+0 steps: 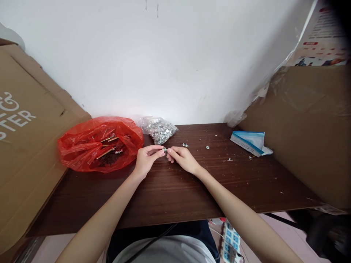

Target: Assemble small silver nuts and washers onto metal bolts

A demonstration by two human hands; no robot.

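Over the dark wooden table (pixel 170 190), both hands meet just in front of the clear bag of washers (pixel 159 130). The left hand (pixel 146 157) and right hand (pixel 181 157) pinch a small metal piece (pixel 164 149) between their fingertips, both grips narrow. The piece sits midway between them, too small to show its long axis. The red bag of bolts (pixel 100 148) lies left of the washers.

Both forearms are bare from elbow to wrist, with no sleeves, watch, bracelet or rings showing on the left hand (pixel 145 159) or the right hand (pixel 182 157). A pale grey-white cloth top (pixel 164 252) covers the torso, with dark navy fabric (pixel 192 230) above it in view and a thin black cable (pixel 153 241) across it.
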